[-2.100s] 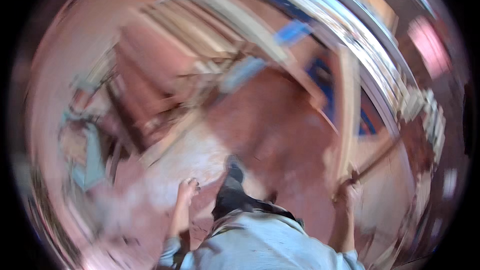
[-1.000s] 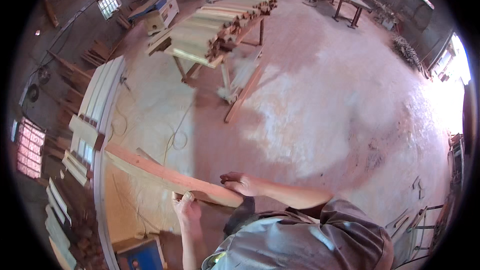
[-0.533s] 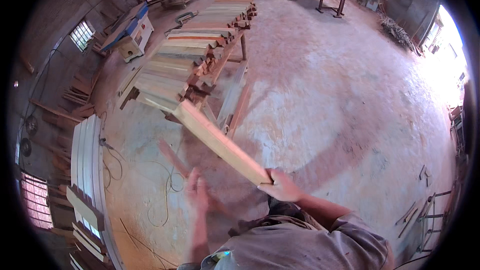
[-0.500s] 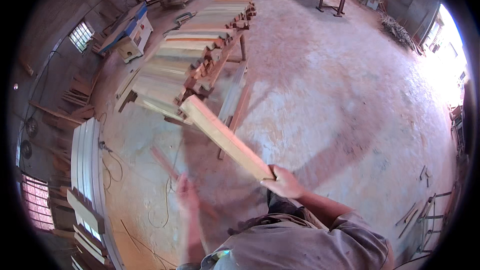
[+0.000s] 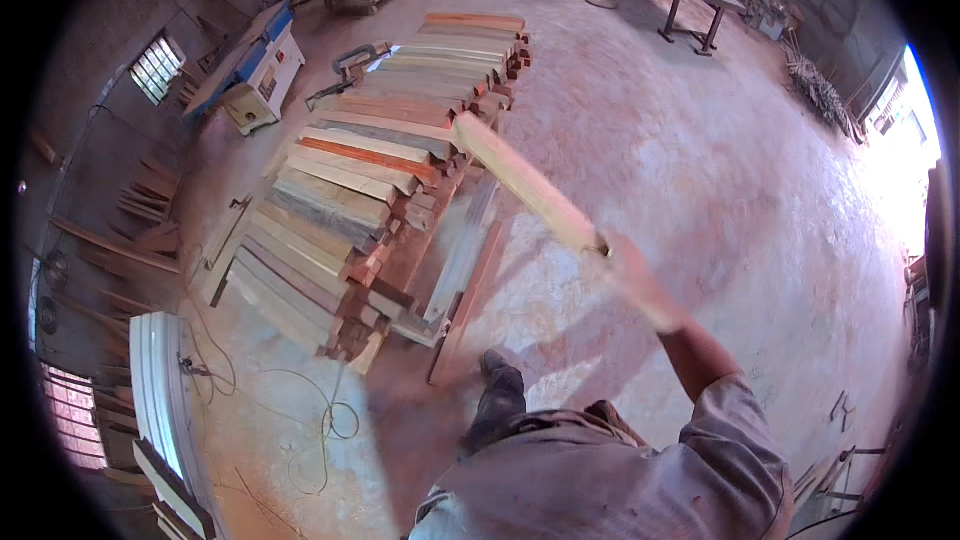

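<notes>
The right hand [image 5: 625, 265] is wrapped around the near end of a long pale wooden plank [image 5: 525, 185], whose far end hangs over the right edge of the big stack of sawn boards [image 5: 375, 180]. Held by one end alone, the plank could swing or dip and knock boards off that stack, or slip from the grasp, since the hand is blurred with motion. The fingers look closed on the plank. The left hand is out of sight.
</notes>
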A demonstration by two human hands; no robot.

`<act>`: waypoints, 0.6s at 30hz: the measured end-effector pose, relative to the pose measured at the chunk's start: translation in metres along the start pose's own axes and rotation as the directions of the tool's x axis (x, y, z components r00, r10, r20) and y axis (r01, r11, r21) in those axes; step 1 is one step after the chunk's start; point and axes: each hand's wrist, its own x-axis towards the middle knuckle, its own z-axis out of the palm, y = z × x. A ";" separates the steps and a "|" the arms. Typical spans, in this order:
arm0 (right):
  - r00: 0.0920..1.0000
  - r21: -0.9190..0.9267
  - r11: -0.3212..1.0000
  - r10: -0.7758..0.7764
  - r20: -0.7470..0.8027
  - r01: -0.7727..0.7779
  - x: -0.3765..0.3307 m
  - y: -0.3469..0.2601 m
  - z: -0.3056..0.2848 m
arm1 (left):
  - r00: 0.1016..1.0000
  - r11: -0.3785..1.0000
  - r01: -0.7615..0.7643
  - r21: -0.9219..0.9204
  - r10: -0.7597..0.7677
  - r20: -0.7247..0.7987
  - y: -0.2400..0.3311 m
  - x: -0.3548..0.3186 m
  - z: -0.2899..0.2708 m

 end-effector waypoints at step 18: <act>0.909 -0.426 0.859 -0.384 -0.163 0.286 0.595 -0.008 -0.034 | 0.951 0.936 -0.290 -0.198 0.305 0.047 0.403 -0.022 0.266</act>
